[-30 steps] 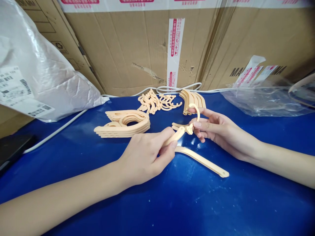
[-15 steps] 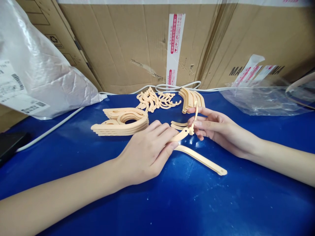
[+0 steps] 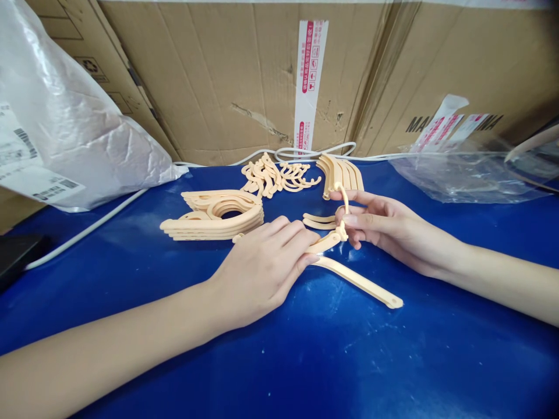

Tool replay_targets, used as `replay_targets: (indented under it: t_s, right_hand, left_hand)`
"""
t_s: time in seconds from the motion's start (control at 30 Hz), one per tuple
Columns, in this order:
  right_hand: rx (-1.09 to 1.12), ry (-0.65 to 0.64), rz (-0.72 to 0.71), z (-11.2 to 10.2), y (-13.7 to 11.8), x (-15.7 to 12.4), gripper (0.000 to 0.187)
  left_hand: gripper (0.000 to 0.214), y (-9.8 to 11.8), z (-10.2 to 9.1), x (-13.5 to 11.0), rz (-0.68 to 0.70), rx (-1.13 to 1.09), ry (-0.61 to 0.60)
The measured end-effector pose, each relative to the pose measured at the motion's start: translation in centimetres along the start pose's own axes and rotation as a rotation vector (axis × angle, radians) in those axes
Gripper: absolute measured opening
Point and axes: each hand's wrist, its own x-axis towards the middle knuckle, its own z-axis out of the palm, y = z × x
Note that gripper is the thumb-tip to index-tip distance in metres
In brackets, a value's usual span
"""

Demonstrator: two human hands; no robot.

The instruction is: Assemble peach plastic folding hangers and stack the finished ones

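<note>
My left hand (image 3: 266,270) is closed round a cream plastic hanger arm (image 3: 326,241), most of it hidden under the fingers. Between the thumb and fingers of my right hand (image 3: 384,227) is a cream hanger hook (image 3: 346,205), its curved end up. The hook's base meets the tip of the hanger arm; whether they are joined I cannot tell. Below lies a loose hanger arm (image 3: 358,280), its near part passing behind my left fingertips. Two curved pieces (image 3: 320,222) rest on the table between my hands.
On the blue table (image 3: 305,361) stand a stack of cream hanger parts (image 3: 209,230), a pile of hooks (image 3: 271,177) and a row of curved arms (image 3: 343,171). A white cable, clear plastic bag (image 3: 463,174), silvery parcel (image 3: 87,128) and cardboard boxes (image 3: 218,75) line the back.
The hook in my right hand has turned so that its curve faces left, and its base now sits against the arm's tip. The left hand has barely moved.
</note>
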Motion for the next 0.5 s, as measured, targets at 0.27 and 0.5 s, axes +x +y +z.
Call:
replay_targets:
  t_s: [0.27,0.5]
  right_hand:
    - [0.001,0.015,-0.023,-0.1,0.17,0.2,0.062]
    - [0.02,-0.003,-0.031,-0.14,0.14,0.23,0.051]
  left_hand:
    - [0.033,-0.15,0.31,-0.21,-0.014,0.085,0.001]
    - [0.031,-0.15,0.26,-0.15,-0.04,0.025,0.029]
